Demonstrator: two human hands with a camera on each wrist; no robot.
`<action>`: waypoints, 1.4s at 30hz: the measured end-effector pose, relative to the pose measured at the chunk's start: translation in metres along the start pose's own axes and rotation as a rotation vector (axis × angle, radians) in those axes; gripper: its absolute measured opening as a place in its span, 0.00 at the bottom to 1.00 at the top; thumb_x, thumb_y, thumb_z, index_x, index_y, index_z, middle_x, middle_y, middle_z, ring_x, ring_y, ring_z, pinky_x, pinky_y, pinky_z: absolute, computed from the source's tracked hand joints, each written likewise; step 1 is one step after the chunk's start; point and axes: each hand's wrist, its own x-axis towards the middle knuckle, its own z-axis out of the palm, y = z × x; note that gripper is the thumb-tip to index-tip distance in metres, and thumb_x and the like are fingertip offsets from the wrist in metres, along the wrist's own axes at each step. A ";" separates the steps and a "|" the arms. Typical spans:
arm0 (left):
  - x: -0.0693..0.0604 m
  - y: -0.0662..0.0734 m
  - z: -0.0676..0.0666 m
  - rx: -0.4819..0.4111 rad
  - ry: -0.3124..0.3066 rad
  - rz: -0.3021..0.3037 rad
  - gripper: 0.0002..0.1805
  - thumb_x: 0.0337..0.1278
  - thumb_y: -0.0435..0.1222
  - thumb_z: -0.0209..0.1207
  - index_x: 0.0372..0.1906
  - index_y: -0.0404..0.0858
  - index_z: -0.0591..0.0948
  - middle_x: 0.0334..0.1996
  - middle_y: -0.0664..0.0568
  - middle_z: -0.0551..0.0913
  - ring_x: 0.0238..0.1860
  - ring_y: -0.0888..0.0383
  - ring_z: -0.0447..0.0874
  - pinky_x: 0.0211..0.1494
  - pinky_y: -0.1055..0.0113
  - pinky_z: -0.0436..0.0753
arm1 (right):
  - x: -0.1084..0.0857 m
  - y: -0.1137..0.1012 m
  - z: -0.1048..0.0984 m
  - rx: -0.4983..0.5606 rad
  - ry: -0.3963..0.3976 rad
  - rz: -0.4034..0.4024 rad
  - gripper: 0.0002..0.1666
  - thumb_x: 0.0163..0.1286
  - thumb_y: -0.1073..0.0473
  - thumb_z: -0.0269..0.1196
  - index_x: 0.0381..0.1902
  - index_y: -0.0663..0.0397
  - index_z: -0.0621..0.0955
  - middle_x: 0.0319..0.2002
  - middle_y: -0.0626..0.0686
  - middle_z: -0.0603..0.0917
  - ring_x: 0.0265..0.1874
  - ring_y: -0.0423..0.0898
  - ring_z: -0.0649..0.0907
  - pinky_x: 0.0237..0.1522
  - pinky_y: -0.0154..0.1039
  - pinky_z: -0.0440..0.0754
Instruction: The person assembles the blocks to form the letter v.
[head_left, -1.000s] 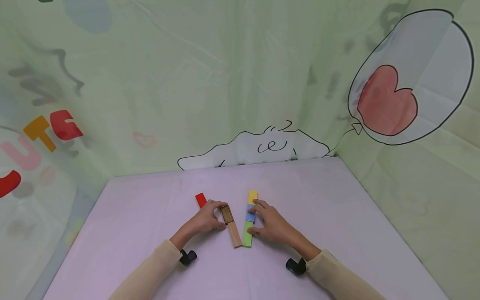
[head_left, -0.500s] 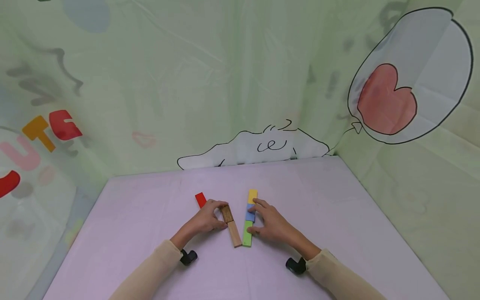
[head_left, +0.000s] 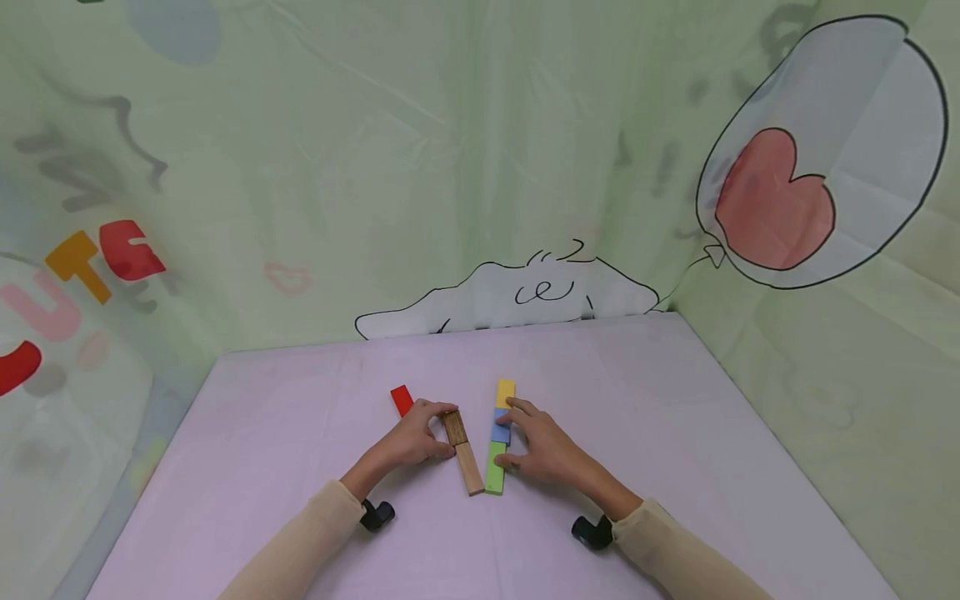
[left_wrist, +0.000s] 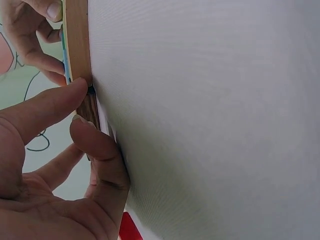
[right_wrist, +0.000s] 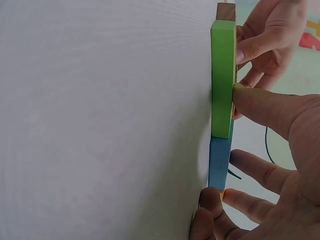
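On the table, two rows of wooden blocks lean toward each other and meet at the near end. A dark brown block (head_left: 454,428) and a light wood block (head_left: 470,469) form the left row. My left hand (head_left: 411,435) pinches the dark brown block, its thumb near the joint with the light one. In the right row a green block (right_wrist: 223,80), a blue block (right_wrist: 219,162) and a yellow block (head_left: 506,393) lie end to end. My right hand (head_left: 551,446) rests its thumb on the green block, and its spread fingers touch the blue and yellow ones.
A red block (head_left: 402,400) lies behind my left hand, partly hidden by it. The pale lilac table (head_left: 315,392) ends at a green printed curtain (head_left: 420,167) behind and at both sides. A wrist camera (head_left: 593,533) sits by each cuff.
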 end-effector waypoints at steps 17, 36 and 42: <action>0.000 -0.002 0.001 -0.012 0.003 0.013 0.38 0.54 0.32 0.76 0.72 0.42 0.78 0.62 0.40 0.72 0.42 0.53 0.77 0.45 0.64 0.79 | 0.000 -0.001 0.000 0.007 0.000 -0.009 0.32 0.62 0.51 0.79 0.62 0.51 0.82 0.79 0.61 0.69 0.75 0.67 0.72 0.73 0.64 0.72; -0.006 -0.002 -0.005 -0.053 0.031 0.018 0.40 0.54 0.27 0.73 0.75 0.38 0.74 0.66 0.38 0.72 0.36 0.55 0.76 0.38 0.66 0.78 | 0.000 0.000 0.002 0.012 0.000 -0.009 0.32 0.62 0.51 0.79 0.62 0.51 0.83 0.79 0.60 0.69 0.75 0.66 0.73 0.74 0.63 0.72; -0.006 -0.002 -0.014 0.020 0.149 0.039 0.39 0.53 0.28 0.74 0.72 0.37 0.77 0.63 0.38 0.80 0.49 0.48 0.79 0.51 0.57 0.82 | 0.000 0.001 0.002 0.005 0.008 -0.011 0.32 0.61 0.51 0.79 0.62 0.51 0.83 0.79 0.60 0.69 0.75 0.66 0.73 0.73 0.63 0.73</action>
